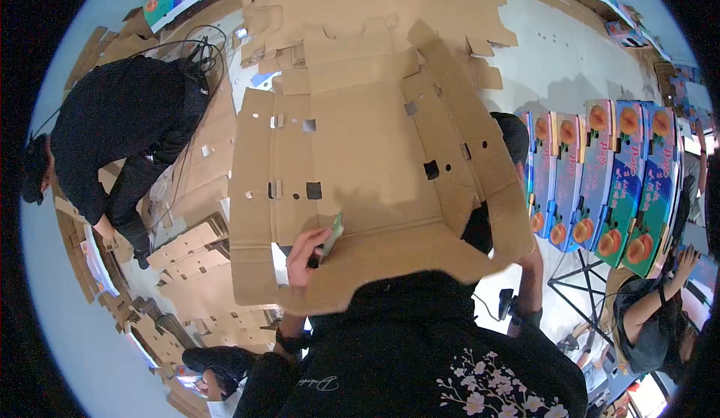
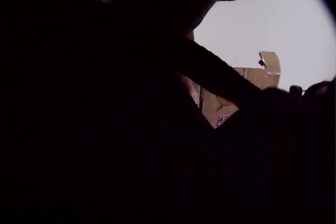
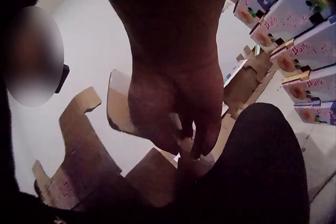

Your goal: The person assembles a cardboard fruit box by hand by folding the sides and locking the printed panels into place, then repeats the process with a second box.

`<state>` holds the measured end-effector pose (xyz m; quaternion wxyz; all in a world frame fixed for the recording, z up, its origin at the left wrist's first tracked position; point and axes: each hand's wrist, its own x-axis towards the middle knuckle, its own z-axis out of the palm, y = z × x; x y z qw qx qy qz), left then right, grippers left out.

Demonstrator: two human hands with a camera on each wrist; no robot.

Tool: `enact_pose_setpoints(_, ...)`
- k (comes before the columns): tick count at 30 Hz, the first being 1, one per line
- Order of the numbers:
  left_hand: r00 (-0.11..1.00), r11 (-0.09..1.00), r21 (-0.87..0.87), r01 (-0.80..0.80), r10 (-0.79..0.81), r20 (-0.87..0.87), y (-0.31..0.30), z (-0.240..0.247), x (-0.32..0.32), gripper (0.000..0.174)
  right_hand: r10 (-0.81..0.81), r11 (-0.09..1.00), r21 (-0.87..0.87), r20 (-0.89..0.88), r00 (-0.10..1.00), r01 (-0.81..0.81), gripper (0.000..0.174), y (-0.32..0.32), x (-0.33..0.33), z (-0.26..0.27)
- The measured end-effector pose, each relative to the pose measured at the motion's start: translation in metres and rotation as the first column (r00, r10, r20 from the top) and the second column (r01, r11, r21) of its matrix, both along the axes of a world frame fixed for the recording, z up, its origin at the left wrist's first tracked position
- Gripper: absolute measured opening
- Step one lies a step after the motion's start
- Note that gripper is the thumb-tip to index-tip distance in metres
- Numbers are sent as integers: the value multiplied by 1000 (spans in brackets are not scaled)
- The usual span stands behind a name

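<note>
A large, partly folded brown cardboard box (image 1: 360, 148) lies open before the body in the head view, its side walls raised. At its near left corner my left hand (image 1: 304, 257) grips the cardboard with curled fingers, a small green piece (image 1: 335, 232) at the fingertips. The left wrist view is mostly dark. My right hand is hidden behind the box's right wall in the head view, with only the forearm showing. In the right wrist view, the right hand (image 3: 176, 103) points downward, its bent fingers pinching a cardboard edge.
Printed boxes (image 1: 600, 178) stand in a row at the right, above a black folding stand (image 1: 585, 287). A person in black (image 1: 127, 118) bends over at the left, near a cable. Flattened cardboard (image 1: 375, 5) covers the far side; other people are at the lower left and right.
</note>
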<state>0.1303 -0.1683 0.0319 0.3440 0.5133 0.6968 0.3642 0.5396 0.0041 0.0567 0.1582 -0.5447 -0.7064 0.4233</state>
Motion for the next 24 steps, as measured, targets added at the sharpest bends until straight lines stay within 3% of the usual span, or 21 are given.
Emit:
enact_pose_setpoints(1, 999, 1000, 10, 2, -2, 54, -2, -4, -3, 47, -39, 999, -20, -145, 989, 36, 82, 7, -4, 8)
enact_pose_setpoints(3, 994, 999, 36, 6, -10, 105, -2, -6, -3, 47, -48, 990, 113, -295, 954, 85, 95, 27, -37, 34)
enact_pose_setpoints(6, 994, 999, 39, 4, -8, 107, -3, -5, -1, 48, -200, 967, -230, -446, 873, 104, 108, 30, -39, 27)
enact_pose_setpoints(9, 991, 1000, -21, -21, 23, 131, -5, -6, -1, 49, -98, 992, -105, -367, 925, 63, 105, 24, -52, 20)
enact_pose_setpoints(10, 991, 999, -34, -40, 44, 127, -2, -1, 2, 50, -120, 988, -136, -381, 917, 73, 101, 21, -57, 19)
enact_pose_setpoints(13, 999, 999, 4, -34, 34, 37, -2, -3, 0, 51, -49, 998, -35, -188, 981, 43, 99, 21, -72, 21)
enact_pose_setpoints(14, 1000, 999, 29, -21, 21, -8, -2, -5, -3, 50, -27, 997, 67, -186, 982, 40, 93, 21, -78, 16)
enact_pose_setpoints(16, 970, 964, 138, -226, 236, -59, 3, 2, 13, 54, 45, 972, 233, -123, 991, -15, 90, 26, -87, 20)
enact_pose_setpoints(17, 971, 967, 160, -196, 215, -107, -8, 2, 10, 52, 76, 950, 310, -88, 993, -45, 89, 27, -92, 22)
enact_pose_setpoints(18, 968, 969, 182, -166, 195, -156, -18, 2, 7, 51, 11, 989, 148, -101, 995, 4, 84, 22, -90, 21)
enact_pose_setpoints(19, 963, 970, 203, -136, 178, -205, -29, 2, 3, 50, 25, 988, 152, -129, 991, -5, 84, 21, -88, 16)
enact_pose_setpoints(21, 941, 973, 221, 72, 7, -339, -68, -12, -12, 47, 50, 987, 162, -178, 983, -21, 83, 20, -80, 3)
enact_pose_setpoints(24, 954, 992, -61, -114, 92, -284, -143, -57, -32, 36, 67, 978, 204, -158, 985, -34, 82, 22, -77, -1)
